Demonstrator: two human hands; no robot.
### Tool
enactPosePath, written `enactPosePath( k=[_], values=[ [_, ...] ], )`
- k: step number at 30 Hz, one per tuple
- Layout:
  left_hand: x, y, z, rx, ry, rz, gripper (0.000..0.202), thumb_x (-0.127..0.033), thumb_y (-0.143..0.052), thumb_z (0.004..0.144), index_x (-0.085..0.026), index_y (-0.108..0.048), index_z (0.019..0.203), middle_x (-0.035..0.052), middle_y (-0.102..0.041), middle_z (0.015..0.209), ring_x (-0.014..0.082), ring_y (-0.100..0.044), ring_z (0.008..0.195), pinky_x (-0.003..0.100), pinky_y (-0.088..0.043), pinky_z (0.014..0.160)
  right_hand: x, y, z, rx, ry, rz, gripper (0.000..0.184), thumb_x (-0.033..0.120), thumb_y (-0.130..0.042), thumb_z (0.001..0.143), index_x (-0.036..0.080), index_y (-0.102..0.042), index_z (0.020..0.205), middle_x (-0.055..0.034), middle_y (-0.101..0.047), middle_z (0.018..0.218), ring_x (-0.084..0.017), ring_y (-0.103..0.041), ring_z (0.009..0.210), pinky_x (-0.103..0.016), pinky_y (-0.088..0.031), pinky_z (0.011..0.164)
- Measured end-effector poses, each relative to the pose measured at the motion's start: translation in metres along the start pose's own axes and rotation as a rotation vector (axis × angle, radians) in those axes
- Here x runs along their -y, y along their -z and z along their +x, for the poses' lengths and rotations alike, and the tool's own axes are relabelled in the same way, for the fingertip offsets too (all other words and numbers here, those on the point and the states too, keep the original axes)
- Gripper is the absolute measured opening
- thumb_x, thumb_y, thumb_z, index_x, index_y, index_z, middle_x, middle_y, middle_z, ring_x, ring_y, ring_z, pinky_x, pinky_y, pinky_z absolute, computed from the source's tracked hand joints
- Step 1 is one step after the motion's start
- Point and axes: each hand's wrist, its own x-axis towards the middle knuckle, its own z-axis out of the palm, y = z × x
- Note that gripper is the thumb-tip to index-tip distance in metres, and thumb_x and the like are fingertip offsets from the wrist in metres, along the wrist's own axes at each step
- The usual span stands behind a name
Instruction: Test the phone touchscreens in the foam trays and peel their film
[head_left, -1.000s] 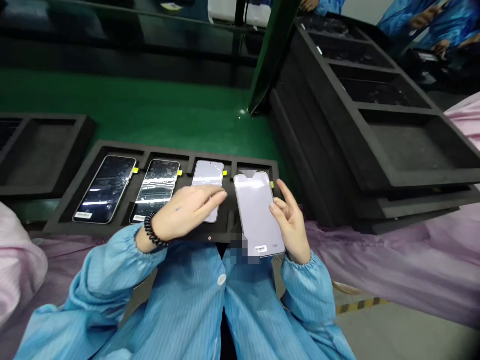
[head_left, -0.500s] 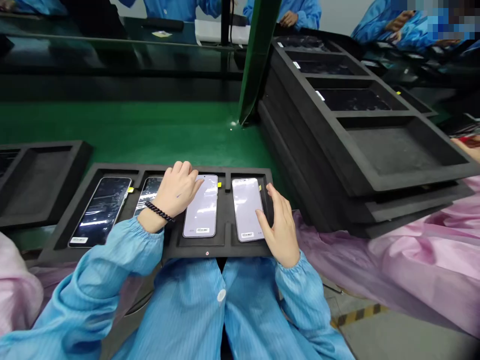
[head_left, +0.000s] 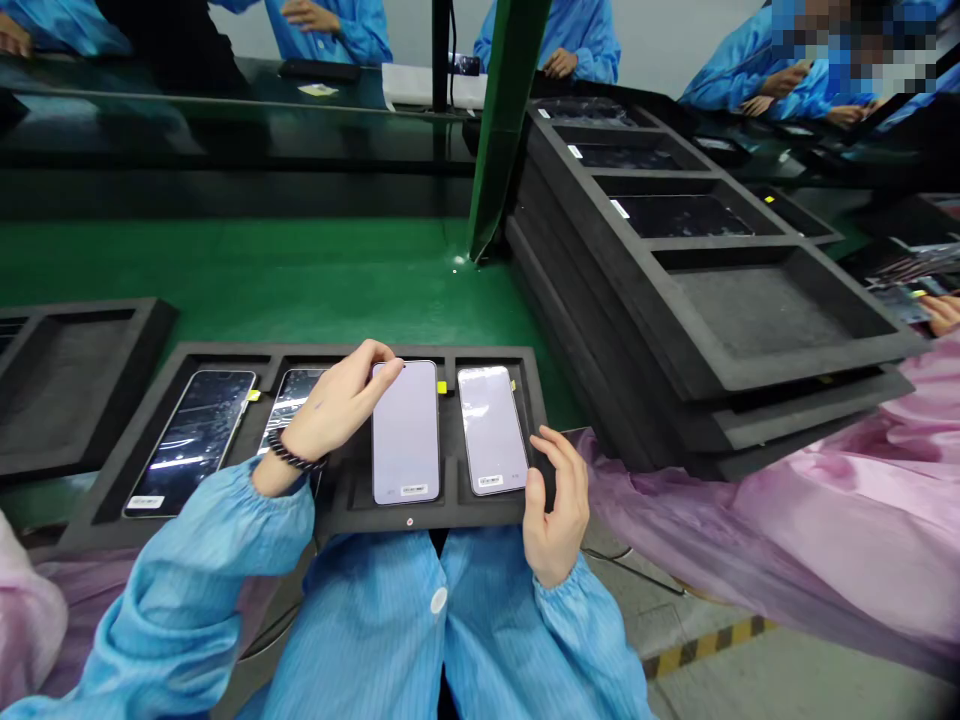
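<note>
A black foam tray (head_left: 341,515) lies across my lap and the table edge, with phones in its compartments. My left hand (head_left: 341,395), wearing a black beaded bracelet, pinches the top left corner of a phone with a pale lit screen (head_left: 406,435); its top looks slightly raised. The fingertips behind it are partly hidden. At the right stands my right hand (head_left: 556,505), open with curved fingers, beside the tray's right edge and holding nothing. Close to it lies another pale-screen phone (head_left: 491,430), slightly turned. A dark phone (head_left: 191,440) fills the leftmost compartment; my left hand partly covers a second dark phone (head_left: 289,400).
Stacked black foam trays (head_left: 780,370) rise at the right on the green table (head_left: 322,270). Another foam tray (head_left: 67,390) lies at the left. A green post (head_left: 510,130) stands behind. People in pink sleeves (head_left: 825,480) sit on both sides; others in blue work opposite.
My left thumb has come onto the top of the middle pale-screen phone, which now looks tilted up. My right hand has drawn back from the right phone, downward. The view has shifted slightly.
</note>
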Motion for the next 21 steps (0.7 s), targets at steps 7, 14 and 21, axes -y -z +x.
enactPosePath(
  k=[7,14,21],
  values=[
    [0.0,-0.026,-0.031,0.142,0.132,-0.502,0.049,-0.052,-0.059,0.086,-0.015,-0.059,0.117,0.0108,-0.072,0.109,0.0268,-0.068,0.098,0.039,-0.056,0.086,0.004,0.008,0.001,0.037,-0.039,0.057,0.028,0.023,-0.046,0.101,0.024,-0.061,0.124,-0.0112,-0.062,0.134,-0.026,-0.058,0.126,-0.048,-0.05,0.101],
    [-0.032,-0.009,-0.062,-0.199,0.133,-0.583,0.047,-0.045,-0.054,0.093,-0.017,-0.062,0.13,0.0071,-0.068,0.129,0.026,-0.064,0.116,0.032,-0.052,0.102,0.029,0.015,0.037,0.139,-0.004,0.294,0.022,0.022,-0.046,0.101,0.023,-0.063,0.113,-0.0052,-0.066,0.108,-0.018,-0.064,0.092,-0.034,-0.053,0.083],
    [-0.049,-0.024,-0.115,-0.069,0.114,-0.666,0.051,-0.048,-0.054,0.097,-0.02,-0.059,0.14,0.0057,-0.072,0.125,0.0254,-0.068,0.113,0.028,-0.057,0.088,0.066,0.009,0.069,0.262,0.22,0.261,0.02,0.028,-0.057,0.1,0.022,-0.057,0.081,0.0015,-0.058,0.072,-0.013,-0.053,0.065,-0.027,-0.044,0.063]
  ],
)
